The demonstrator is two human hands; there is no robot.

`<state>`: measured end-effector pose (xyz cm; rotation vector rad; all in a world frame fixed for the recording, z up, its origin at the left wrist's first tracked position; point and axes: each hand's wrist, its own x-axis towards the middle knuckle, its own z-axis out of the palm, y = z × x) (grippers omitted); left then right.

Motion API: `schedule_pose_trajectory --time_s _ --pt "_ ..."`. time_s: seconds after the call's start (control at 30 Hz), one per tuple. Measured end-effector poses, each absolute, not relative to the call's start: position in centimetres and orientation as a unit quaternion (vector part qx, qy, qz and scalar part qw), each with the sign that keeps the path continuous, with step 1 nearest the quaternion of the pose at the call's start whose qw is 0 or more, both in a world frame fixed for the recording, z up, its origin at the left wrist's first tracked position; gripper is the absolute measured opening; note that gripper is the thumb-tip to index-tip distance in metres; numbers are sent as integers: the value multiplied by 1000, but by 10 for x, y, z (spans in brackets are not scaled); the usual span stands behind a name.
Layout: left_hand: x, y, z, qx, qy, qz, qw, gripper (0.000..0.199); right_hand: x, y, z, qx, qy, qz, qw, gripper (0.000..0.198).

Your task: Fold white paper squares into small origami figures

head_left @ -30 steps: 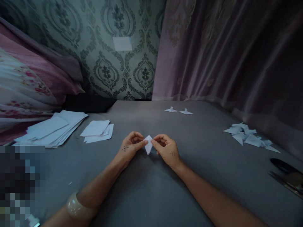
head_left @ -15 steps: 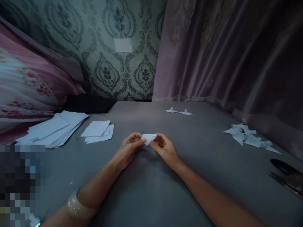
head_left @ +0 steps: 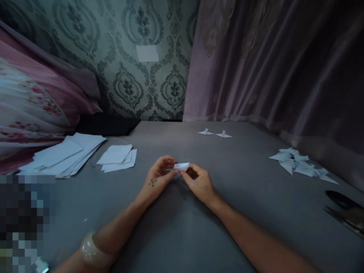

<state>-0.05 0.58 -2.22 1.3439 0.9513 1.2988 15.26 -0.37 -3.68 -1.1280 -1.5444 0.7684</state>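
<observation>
A small folded piece of white paper point(head_left: 182, 166) is held between my two hands above the middle of the grey surface. My left hand point(head_left: 161, 175) pinches its near left edge with the thumb, while the fingers curl behind. From the other side my right hand point(head_left: 199, 182) grips the paper between thumb and bent fingers. The two thumb tips almost meet at the near edge. The paper is seen nearly edge-on, as a narrow band. Fingers partly hide its ends.
Square white sheets point(head_left: 116, 155) lie left of my hands, beside a larger paper stack point(head_left: 68, 153). Two folded paper birds point(head_left: 223, 134) stand at the back. A pile of folded paper figures point(head_left: 301, 163) lies right, near black-handled scissors point(head_left: 344, 204). A curtain point(head_left: 256, 68) borders the right side.
The folded paper has tipped from showing its pointed face to a narrow, nearly edge-on view. My left hand has turned, its fingers lifting a little; both thumbs have come closer together.
</observation>
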Motion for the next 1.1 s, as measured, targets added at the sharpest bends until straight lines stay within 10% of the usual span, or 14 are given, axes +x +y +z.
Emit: schedule_pose_trajectory --time_s 1.1 --pt "0 0 -15 602 423 465 492 15 153 -8 -30 -430 -682 192 559 2"
